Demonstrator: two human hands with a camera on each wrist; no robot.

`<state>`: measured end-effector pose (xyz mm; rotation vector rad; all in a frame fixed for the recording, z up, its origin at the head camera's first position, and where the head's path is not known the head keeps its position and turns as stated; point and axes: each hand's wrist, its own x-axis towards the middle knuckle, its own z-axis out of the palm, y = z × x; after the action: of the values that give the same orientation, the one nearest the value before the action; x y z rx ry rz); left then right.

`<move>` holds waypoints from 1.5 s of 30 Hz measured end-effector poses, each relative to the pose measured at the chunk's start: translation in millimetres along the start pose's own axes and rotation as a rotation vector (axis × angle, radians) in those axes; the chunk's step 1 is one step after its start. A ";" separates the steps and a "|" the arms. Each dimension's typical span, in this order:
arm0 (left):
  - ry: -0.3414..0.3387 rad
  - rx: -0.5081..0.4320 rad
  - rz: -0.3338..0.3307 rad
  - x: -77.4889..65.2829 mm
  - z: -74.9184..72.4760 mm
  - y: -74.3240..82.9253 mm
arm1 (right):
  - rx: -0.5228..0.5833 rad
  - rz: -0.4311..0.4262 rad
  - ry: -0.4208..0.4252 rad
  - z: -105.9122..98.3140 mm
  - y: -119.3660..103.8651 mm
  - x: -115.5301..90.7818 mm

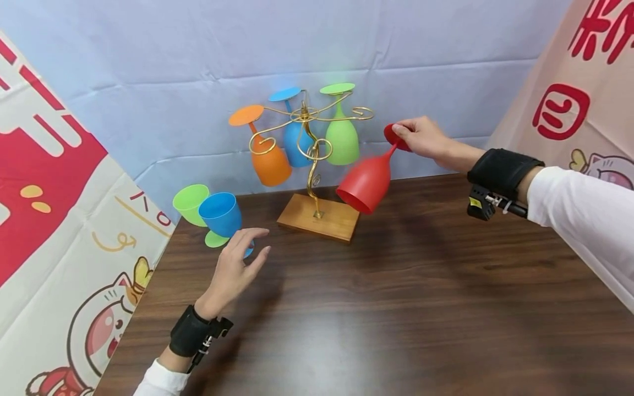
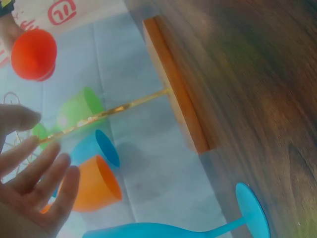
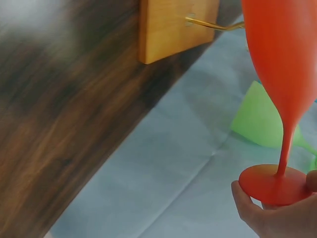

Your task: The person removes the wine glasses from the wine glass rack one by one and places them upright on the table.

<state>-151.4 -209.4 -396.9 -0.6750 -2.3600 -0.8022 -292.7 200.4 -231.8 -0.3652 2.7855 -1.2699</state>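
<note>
By its flat foot, my right hand [image 1: 423,136] grips a red goblet [image 1: 367,179], bowl tilted downward, just right of a gold wire rack [image 1: 312,159]. In the right wrist view, thumb and fingers pinch the edge of the red foot [image 3: 275,184]. On the rack hang an orange goblet [image 1: 269,162], a blue goblet [image 1: 297,140] and a green goblet [image 1: 343,140], all upside down. My left hand [image 1: 234,269] holds nothing; its fingers are spread and loosely bent. It is in front of an upright blue goblet [image 1: 221,213] whose stem it partly hides.
A green goblet [image 1: 190,203] stands upright behind the blue one at the table's left. The rack's wooden base [image 1: 322,217] sits near the back edge of the dark wood table [image 1: 376,319]. A pale cloth [image 1: 173,66] hangs behind, printed sheets at both sides.
</note>
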 end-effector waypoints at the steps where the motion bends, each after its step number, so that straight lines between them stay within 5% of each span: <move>1: 0.020 -0.007 -0.001 0.6 0.0 0.2 | -0.004 0.004 -0.004 0.8 2.7 -1.0; 11: 0.103 -0.053 0.006 0.9 -3.1 4.3 | -0.035 -0.001 -0.042 12.7 17.0 -5.9; 45: 0.125 0.015 0.052 10.5 -10.4 8.9 | -0.014 0.075 -0.192 36.8 21.6 -17.3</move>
<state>-150.1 -207.2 -379.8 -0.6576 -2.2250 -0.7810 -274.4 191.0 -273.1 -0.3590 2.6224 -1.1355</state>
